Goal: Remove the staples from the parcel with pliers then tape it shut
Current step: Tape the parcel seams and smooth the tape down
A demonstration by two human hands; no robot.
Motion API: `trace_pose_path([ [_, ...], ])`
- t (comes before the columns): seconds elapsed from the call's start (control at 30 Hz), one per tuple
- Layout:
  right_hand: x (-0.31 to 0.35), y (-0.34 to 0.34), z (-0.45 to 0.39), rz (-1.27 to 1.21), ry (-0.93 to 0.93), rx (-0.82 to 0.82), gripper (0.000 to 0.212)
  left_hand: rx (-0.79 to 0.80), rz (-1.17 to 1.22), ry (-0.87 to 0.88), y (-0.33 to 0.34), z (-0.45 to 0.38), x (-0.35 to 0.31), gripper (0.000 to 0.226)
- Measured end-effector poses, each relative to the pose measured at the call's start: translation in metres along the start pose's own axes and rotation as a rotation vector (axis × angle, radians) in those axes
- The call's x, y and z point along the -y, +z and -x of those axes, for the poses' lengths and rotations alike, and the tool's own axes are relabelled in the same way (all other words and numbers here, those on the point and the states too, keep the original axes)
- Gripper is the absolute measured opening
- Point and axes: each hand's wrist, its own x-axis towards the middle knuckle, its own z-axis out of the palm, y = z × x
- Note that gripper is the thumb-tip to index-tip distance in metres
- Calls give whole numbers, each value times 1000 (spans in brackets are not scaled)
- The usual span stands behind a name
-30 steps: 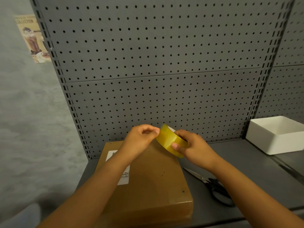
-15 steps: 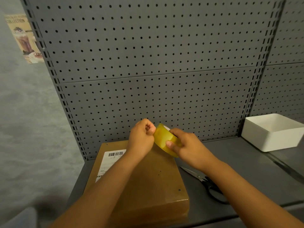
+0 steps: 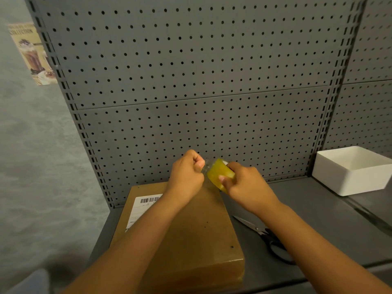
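Observation:
A brown cardboard parcel point(image 3: 199, 236) with a white barcode label point(image 3: 144, 205) lies flat on the grey shelf point(image 3: 314, 211). Above its far edge my right hand point(image 3: 246, 185) grips a yellowish roll of clear tape point(image 3: 219, 174). My left hand point(image 3: 186, 172) is curled just left of the roll and pinches the loose tape end, with a short clear strip stretched between them. No pliers are in view.
Black-handled scissors point(image 3: 267, 236) lie on the shelf right of the parcel. A white square bin point(image 3: 352, 170) stands at the far right. A grey pegboard wall point(image 3: 191, 92) rises directly behind the shelf. A grey wall with a drink poster point(image 3: 31, 54) is at the left.
Both hands with the roll have lifted slightly toward the pegboard. My left hand has closed on the tape end and drawn a short strip away from the roll.

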Motion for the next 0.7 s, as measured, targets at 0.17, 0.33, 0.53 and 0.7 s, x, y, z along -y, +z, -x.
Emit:
trace_pose_path([
  [0.17, -1, -1, -3, -3, 24, -27, 36, 29, -4, 3, -3, 0, -6, 28],
  [0.33, -1, -5, -6, 96, 76, -42, 28, 25, 26, 35, -3, 3, -9, 29],
  [0.53, 1, -8, -10, 92, 102, -19, 22, 41, 52, 49, -1, 5, -13, 26],
  [0.7, 0, -8, -13, 60, 124, -20, 24, 44, 68, 23, 2, 6, -12, 27],
])
